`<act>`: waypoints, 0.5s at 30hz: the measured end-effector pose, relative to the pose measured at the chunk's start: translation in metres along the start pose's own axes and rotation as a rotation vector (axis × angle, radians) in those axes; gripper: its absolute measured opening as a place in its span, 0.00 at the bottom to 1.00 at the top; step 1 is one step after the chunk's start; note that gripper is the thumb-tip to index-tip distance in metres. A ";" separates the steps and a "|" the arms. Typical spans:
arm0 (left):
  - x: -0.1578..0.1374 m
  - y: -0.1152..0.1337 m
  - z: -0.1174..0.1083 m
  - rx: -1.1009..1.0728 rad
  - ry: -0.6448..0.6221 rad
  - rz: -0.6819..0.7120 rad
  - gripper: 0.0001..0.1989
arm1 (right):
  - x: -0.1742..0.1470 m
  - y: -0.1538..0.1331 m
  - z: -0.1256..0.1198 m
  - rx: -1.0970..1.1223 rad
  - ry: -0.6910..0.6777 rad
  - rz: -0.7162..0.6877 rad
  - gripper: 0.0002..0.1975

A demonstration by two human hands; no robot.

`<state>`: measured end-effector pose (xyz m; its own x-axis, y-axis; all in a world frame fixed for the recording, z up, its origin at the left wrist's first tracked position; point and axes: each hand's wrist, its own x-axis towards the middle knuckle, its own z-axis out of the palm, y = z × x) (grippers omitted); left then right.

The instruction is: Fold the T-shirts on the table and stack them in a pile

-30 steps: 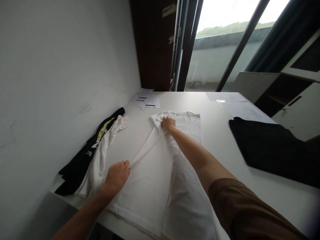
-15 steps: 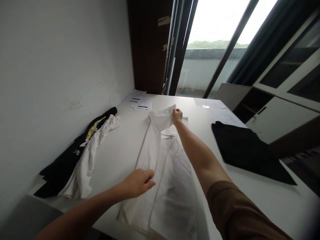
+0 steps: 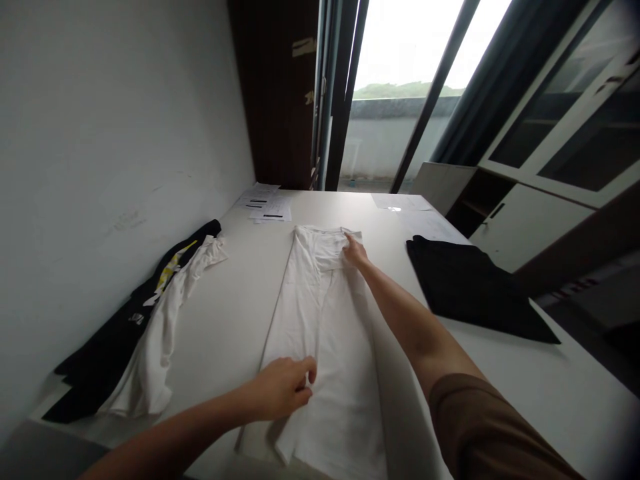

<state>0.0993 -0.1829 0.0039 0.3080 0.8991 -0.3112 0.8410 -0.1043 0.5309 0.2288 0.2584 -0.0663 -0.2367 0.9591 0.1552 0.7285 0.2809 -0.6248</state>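
A white T-shirt (image 3: 345,333) lies lengthwise on the white table, its left side folded inward and its far end flattened into a short band. My right hand (image 3: 355,251) rests on that far band near its right edge, index finger stretched out and apart from the thumb. Over the shirt's near left part is my left hand (image 3: 285,388), fingers loosely curled with a gap between thumb and index finger. Whether its hidden fingers touch the cloth, I cannot tell. Beneath that hand, the near edge of the shirt is uneven.
Black clothing (image 3: 110,340) and a white garment (image 3: 163,340) lie along the wall at left. Folded black cloth (image 3: 475,287) sits to the right. Printed papers (image 3: 267,203) are at the far left corner, more sheets (image 3: 420,220) at the far right. Cabinets (image 3: 540,223) stand beyond.
The raised far flap of the white T-shirt has come down flat, and my right hand has lowered with it and loosened its pinch. The left hand has shifted slightly nearer. The view has turned a little right.
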 end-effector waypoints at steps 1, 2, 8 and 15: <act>-0.002 0.002 -0.001 0.001 -0.006 -0.005 0.12 | 0.002 -0.002 -0.003 -0.014 0.010 -0.035 0.30; -0.003 0.004 -0.002 0.004 -0.017 -0.007 0.15 | 0.005 -0.004 -0.006 -0.017 0.030 -0.044 0.29; -0.007 0.008 0.004 -0.098 -0.039 0.061 0.33 | 0.013 0.002 -0.016 -0.101 0.050 0.093 0.22; 0.044 -0.030 0.001 0.057 0.416 0.095 0.27 | 0.000 0.010 -0.009 -0.180 -0.006 0.121 0.21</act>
<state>0.0877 -0.1407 -0.0267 0.1898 0.9779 0.0876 0.8444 -0.2082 0.4936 0.2418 0.2618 -0.0657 -0.1443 0.9861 0.0823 0.8550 0.1661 -0.4913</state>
